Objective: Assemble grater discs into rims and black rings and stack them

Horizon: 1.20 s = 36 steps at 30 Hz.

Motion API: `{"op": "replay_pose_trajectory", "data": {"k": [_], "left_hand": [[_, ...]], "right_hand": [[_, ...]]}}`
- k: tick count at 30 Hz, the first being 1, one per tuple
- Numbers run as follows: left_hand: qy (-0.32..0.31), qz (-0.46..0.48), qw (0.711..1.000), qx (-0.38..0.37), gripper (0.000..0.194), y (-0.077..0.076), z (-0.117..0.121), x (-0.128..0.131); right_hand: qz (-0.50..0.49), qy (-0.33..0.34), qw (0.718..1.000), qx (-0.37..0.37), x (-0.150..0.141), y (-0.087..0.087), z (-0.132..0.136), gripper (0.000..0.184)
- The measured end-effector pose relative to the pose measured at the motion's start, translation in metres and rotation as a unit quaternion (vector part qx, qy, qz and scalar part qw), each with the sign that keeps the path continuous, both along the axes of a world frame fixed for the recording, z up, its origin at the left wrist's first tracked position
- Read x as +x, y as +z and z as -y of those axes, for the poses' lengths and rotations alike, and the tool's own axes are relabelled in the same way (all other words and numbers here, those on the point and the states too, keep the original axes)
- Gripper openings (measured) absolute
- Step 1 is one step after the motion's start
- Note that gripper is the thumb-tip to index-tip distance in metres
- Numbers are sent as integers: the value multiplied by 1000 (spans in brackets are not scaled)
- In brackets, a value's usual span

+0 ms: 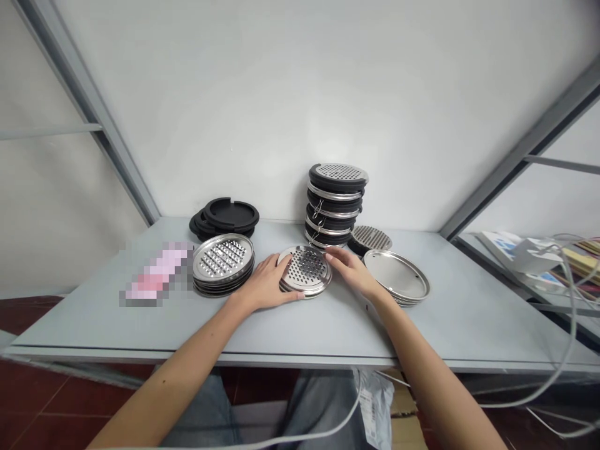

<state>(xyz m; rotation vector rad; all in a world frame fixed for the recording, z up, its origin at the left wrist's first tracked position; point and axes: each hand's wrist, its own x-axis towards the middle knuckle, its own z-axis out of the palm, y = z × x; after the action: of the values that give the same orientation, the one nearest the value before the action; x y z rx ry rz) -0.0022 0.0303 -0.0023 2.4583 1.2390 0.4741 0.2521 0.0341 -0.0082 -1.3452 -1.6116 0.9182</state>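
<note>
A small stack of round metal grater discs [304,270] lies on the table in front of me, the top one full of raised holes. My left hand [267,284] grips its left rim, thumb at the near edge and fingers on the far side. On the upper right rim, my right hand [349,267] holds the disc with its fingertips; its thumb is partly hidden. To the left stands a taller stack of grater discs [224,259] with coarser teeth. Right of my right hand are stacked plain metal plates [398,275].
Black plastic rings [232,214] lie at the back left. A tall pile of black-and-metal graters [335,203] stands by the wall, with a slotted disc [371,239] beside it. A blurred pink item [159,272] lies left. White cable [569,331] hangs at the right.
</note>
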Motion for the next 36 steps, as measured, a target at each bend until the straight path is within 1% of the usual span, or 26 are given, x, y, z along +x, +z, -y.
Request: {"op": "replay_pose_trajectory", "data": {"k": [2, 5, 11, 17, 21, 26, 36], "left_hand": [[0, -6, 1000, 1, 96, 0, 0, 0], [0, -7, 1000, 9, 95, 1, 2, -1], [-3, 11, 1000, -3, 96, 5, 5, -3], [-2, 16, 999, -36, 98, 3, 5, -4], [1, 25, 999, -31, 97, 2, 3, -4], [1, 22, 999, -28, 96, 2, 4, -4], [-6, 30, 999, -24, 97, 1, 3, -4]], "right_hand": [[-10, -17, 1000, -2, 0, 1, -1, 47], [-1, -26, 1000, -7, 1, -2, -3, 45], [38, -9, 999, -13, 0, -9, -5, 42], [48, 2, 999, -4, -1, -10, -5, 40], [51, 7, 999, 9, -2, -10, -4, 39], [63, 35, 997, 21, -4, -5, -2, 36], [91, 46, 994, 38, -5, -5, 0, 36]]}}
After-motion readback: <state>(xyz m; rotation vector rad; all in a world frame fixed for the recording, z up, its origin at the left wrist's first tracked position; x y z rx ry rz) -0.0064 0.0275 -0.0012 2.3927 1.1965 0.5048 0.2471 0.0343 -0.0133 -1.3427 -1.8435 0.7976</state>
